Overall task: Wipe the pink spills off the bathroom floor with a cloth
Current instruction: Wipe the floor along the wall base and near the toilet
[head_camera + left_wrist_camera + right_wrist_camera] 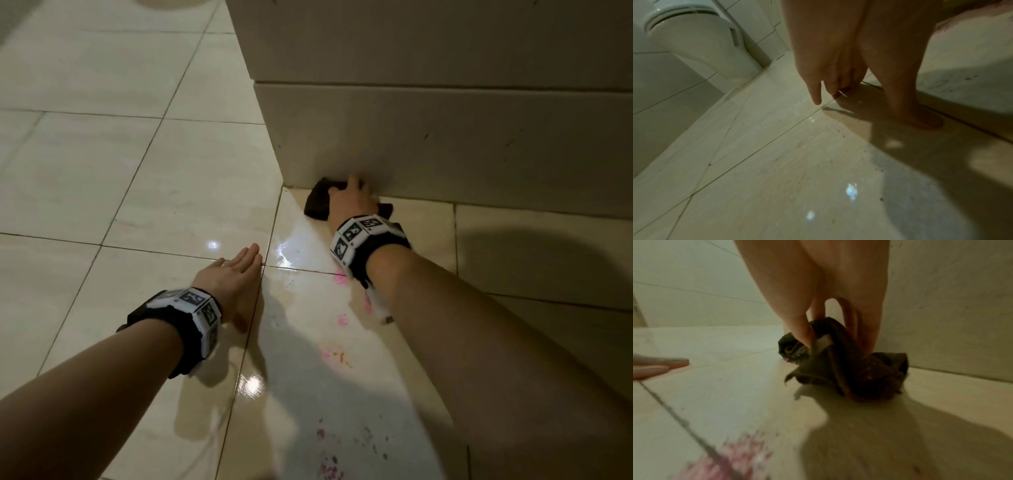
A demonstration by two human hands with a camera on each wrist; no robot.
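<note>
My right hand (354,198) grips a dark brown cloth (317,202) on the floor, right at the foot of the tiled wall. In the right wrist view its fingers (803,331) pinch the bunched cloth (869,374). Pink spills (342,320) dot the wet cream tiles (191,195) behind that hand and under my right forearm, and a blurred pink patch (740,457) lies close to the wrist camera. More purplish specks (329,466) sit nearer me. My left hand (236,274) rests flat on the floor with straight fingers (818,97), left of the spills.
A tiled wall corner (281,150) juts out just left of the cloth, with the wall (445,137) running right. The base of a white toilet (701,45) stands to the far left. Open floor tiles stretch left and away.
</note>
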